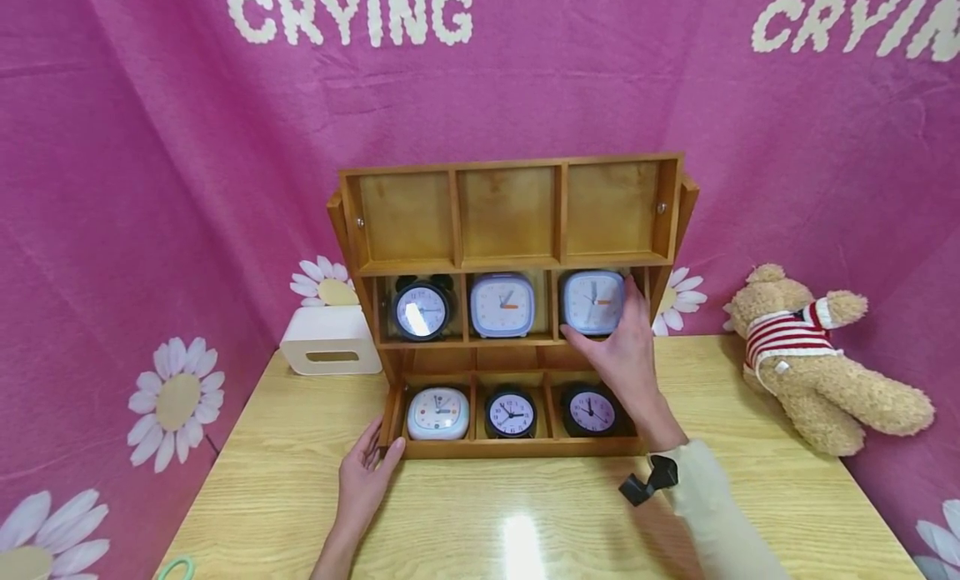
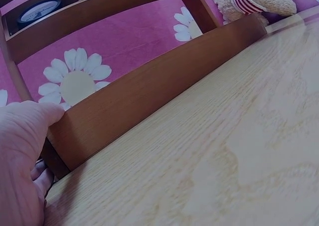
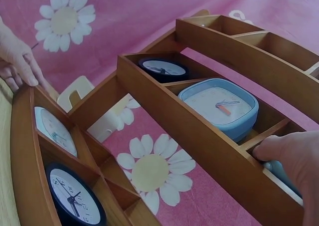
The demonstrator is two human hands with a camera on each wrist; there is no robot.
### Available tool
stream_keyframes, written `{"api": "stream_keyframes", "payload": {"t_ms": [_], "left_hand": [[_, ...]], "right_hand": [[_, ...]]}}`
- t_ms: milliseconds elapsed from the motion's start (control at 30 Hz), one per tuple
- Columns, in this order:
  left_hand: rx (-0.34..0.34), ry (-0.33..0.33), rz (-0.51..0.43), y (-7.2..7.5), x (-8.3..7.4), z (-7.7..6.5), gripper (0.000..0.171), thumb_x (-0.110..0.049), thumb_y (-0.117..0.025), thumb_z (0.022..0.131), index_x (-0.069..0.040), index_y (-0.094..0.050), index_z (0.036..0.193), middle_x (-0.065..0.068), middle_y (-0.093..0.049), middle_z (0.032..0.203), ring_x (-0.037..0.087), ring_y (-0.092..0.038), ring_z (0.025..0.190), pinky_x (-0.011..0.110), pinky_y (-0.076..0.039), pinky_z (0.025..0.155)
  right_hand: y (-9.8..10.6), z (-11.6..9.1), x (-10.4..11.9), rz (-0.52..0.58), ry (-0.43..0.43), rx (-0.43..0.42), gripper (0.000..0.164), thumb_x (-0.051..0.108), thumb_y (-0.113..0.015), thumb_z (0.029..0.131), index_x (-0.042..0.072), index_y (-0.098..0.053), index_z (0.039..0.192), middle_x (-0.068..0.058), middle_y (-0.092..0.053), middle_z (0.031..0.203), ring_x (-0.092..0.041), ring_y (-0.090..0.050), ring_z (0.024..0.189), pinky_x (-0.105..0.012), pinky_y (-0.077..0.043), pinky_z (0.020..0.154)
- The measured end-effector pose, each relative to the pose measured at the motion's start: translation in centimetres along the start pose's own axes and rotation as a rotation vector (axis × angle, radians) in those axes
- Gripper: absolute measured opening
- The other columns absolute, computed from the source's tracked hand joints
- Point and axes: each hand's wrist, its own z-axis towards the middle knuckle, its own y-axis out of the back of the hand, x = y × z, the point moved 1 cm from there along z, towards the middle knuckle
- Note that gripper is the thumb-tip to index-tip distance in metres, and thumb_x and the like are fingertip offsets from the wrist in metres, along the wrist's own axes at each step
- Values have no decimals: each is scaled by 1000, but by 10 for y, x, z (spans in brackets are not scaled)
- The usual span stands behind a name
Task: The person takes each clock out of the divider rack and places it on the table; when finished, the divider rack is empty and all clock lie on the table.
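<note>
A three-tier wooden shelf [image 1: 517, 451] with compartments stands on the table. At its lower left corner my left hand [image 1: 363, 475] grips the end, thumb on the front board and fingers around the side. My right hand [image 1: 628, 351] holds a pale blue square alarm clock [image 1: 591, 303] in the right compartment of the middle tier; in the right wrist view the hand mostly covers this clock. Beside it are a similar blue clock [image 1: 502, 305] and a black twin-bell alarm clock [image 1: 421, 310]. On the bottom tier sit a white clock [image 1: 438, 413] and two round black clocks, one central [image 1: 511, 413], one right [image 1: 590, 410].
The top tier [image 1: 506, 215] holds nothing. A white tissue box [image 1: 330, 334] stands left of the shelf, and a teddy bear [image 1: 813, 363] in a striped top leans at the right. Part of a green ring-shaped thing [image 1: 177, 567] shows at the front left table edge.
</note>
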Motion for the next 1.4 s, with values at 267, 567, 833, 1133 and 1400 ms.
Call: {"api": "stream_keyframes", "payload": {"t_ms": [267,567,833,1133,1400], "left_hand": [[0,-1,14,1,0,-1,67,-16,-75,98,2,-45,155,25,-49,155,34,-48,143,40,-40,116],[-4,11,14,2,3,-2,67,-16,-76,98,0,-46,155,23,-50,155,31,-49,142,38,-41,115],[-4,13,29,3,1,-3,67,-16,-76,98,1,-46,155,23,-50,154,32,-50,141,32,-42,114],[-20,-2,23,2,1,1,62,-20,-74,100,1,-49,153,24,-52,152,32,-50,141,29,-41,114],[-21,5,2,2,1,1,62,-18,-74,99,1,-49,153,25,-52,153,32,-50,141,20,-41,111]], "right_hand": [[-3,4,0,9,3,-3,115,32,-96,70,2,-30,160,-27,-44,152,-42,-47,134,-62,-44,113],[-3,0,2,20,-1,-38,112,33,-95,70,3,-34,159,-24,-47,151,-40,-50,132,-62,-46,111],[2,-5,4,36,-1,-79,112,31,-97,67,1,-37,157,-24,-52,145,-39,-54,126,-61,-49,109],[10,-2,6,27,58,-133,112,32,-99,62,-4,-44,152,-29,-55,140,-43,-55,123,-61,-47,105],[22,-11,10,35,49,-113,109,34,-96,65,-2,-43,154,-25,-53,147,-40,-52,129,-63,-48,106]]}}
